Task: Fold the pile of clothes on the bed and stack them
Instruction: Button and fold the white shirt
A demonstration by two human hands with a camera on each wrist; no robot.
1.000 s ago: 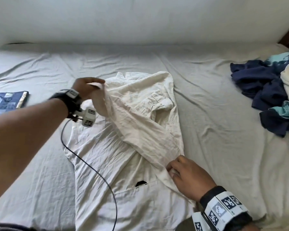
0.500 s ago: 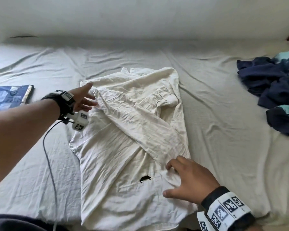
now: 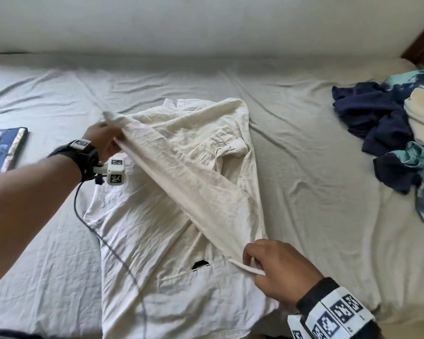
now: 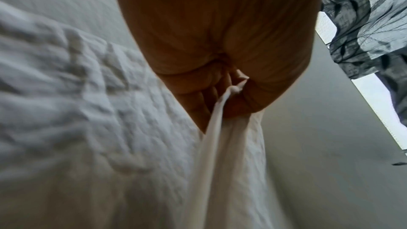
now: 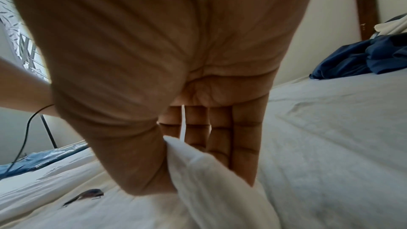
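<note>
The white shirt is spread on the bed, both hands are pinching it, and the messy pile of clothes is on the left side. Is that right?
Not quite. The head view shows the messy pile of clothes on the right side of the bed. Both the left hand and right hand do pinch the white shirt.

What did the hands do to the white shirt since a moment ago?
Both hands took hold again: the left hand and the right hand now pinch the white shirt's folded edge and lift it taut. The unfolded clothes pile hasn't moved.
</note>
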